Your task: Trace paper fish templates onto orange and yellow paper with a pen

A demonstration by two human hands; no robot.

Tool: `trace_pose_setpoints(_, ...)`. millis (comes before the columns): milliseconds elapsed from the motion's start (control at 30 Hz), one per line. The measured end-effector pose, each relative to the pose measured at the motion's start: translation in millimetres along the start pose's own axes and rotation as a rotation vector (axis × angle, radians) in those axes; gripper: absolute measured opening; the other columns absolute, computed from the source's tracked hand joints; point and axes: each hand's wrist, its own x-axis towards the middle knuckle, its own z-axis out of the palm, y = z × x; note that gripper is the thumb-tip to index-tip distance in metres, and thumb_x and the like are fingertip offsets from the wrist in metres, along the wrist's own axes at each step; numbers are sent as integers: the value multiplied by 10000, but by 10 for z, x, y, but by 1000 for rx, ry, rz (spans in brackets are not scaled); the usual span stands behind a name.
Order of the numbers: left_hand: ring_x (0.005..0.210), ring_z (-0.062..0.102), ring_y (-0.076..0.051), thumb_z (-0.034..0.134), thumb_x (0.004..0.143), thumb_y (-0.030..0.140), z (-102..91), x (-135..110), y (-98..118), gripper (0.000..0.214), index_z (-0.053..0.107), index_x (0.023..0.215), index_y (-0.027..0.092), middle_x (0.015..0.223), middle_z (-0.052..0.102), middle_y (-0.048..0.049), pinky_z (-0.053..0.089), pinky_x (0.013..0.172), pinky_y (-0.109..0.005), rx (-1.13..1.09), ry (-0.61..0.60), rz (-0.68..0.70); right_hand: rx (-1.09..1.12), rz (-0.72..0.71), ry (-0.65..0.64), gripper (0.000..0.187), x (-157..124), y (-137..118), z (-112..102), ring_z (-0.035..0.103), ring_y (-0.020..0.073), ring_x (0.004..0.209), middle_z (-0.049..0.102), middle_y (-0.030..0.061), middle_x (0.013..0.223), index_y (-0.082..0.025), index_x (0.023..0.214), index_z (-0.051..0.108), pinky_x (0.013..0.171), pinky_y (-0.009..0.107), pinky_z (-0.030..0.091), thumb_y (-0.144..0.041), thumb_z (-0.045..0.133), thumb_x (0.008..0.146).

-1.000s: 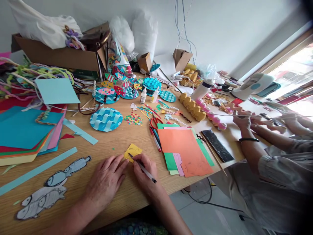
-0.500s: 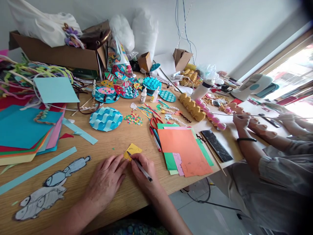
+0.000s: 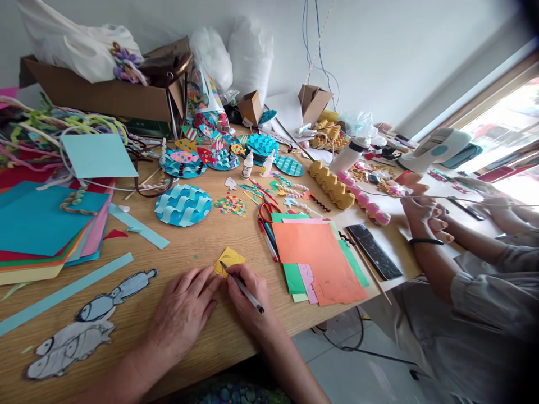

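My right hand (image 3: 248, 292) is closed around a pen (image 3: 248, 293), its tip on a small piece of yellow paper (image 3: 229, 259) that carries dark drawn lines. Flat on the wooden table (image 3: 177, 269), my left hand (image 3: 185, 306) has its fingers stretched out, the fingertips at the paper's lower left edge. To the left lie grey paper fish cut-outs (image 3: 69, 345) with black outlines. Beyond the hands is a blue disc with wavy pale strips (image 3: 183, 205). An orange sheet (image 3: 314, 252) tops a stack of coloured paper to the right.
Red-handled scissors (image 3: 266, 210), pens (image 3: 268, 238) and confetti (image 3: 230, 205) lie ahead. Two glue bottles (image 3: 247, 165) stand farther back. Coloured sheets (image 3: 46, 219) are piled left. A black phone (image 3: 374, 251) and a thin stick (image 3: 370, 266) lie right, near a co-worker's hands (image 3: 421, 213).
My hands and the yellow paper look almost unmoved, the pen tip still on the paper. The co-worker's farther hand has shifted slightly along the egg-carton strip.
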Motion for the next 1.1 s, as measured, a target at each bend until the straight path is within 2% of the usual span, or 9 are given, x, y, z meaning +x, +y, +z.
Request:
trace_pose_setpoints(167,1105,506,-269,452,893,225,-14,7,1,354,561,1230,223,1255,587,-81,438,922,-431,-7,-11,-7,-12,-5,3,137,-10,-24,-24,596,140,634,661,14,728,-204,814,600,612,227,440,-211,463,819)
trace_pose_setpoints(333,1094,511,-260,464,884,217,-26,18,8,356,561,1226,230,1251,589,-68,436,915,-419,-33,-13,-19,-32,-13,64,130,-29,-12,-27,546,132,544,594,-22,611,-215,740,564,547,218,413,-173,441,750)
trace_pose_setpoints(533,1095,501,-264,466,882,215,-19,20,11,334,573,1198,236,1236,594,-64,436,907,-412,-22,6,-15,-40,-5,106,129,-45,27,-11,527,134,520,569,-28,572,-226,686,544,534,217,406,-168,429,700)
trace_pose_setpoints(900,1085,507,-270,477,874,197,-1,14,2,330,574,1189,220,1230,598,-73,438,894,-419,-5,17,-3,-25,9,86,121,-41,-31,-49,511,135,501,546,-30,550,-221,667,532,518,223,385,-171,428,706)
trace_pose_setpoints(1100,1068,512,-266,428,900,214,-2,17,1,328,563,1197,178,1215,609,-82,429,893,-413,1,42,22,35,24,55,132,-34,-18,-46,519,124,494,572,-32,568,-207,733,578,495,208,384,-190,449,756)
